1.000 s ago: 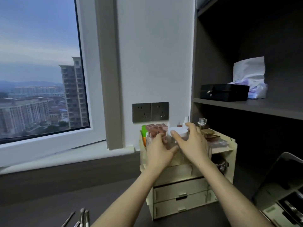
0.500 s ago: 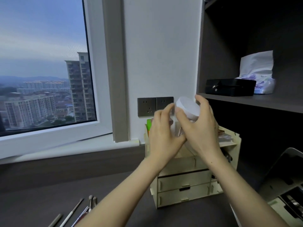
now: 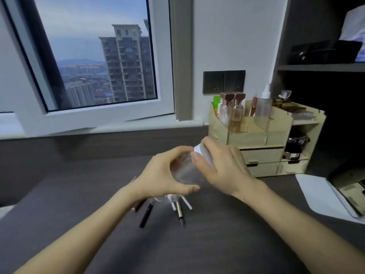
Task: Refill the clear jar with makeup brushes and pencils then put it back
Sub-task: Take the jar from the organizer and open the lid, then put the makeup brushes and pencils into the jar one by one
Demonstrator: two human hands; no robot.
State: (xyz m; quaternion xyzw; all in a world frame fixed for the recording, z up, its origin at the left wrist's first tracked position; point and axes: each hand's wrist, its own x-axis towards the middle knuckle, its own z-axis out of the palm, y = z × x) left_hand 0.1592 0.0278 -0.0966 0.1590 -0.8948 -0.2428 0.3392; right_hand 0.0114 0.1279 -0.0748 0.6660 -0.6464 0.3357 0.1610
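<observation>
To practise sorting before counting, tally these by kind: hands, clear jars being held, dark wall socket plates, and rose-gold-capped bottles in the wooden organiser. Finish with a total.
Hands: 2 (left hand, right hand)
Clear jar: 1
Wall socket plates: 2
Rose-gold-capped bottles: 2
Total: 7

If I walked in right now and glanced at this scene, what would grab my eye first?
Two bare hands meet mid-frame over the dark desk: the left hand cups a clear jar and the right hand grips its white lid. Just below them, brushes and pencils lie loose on the desk. At upper left, a window shows tall towers.
</observation>
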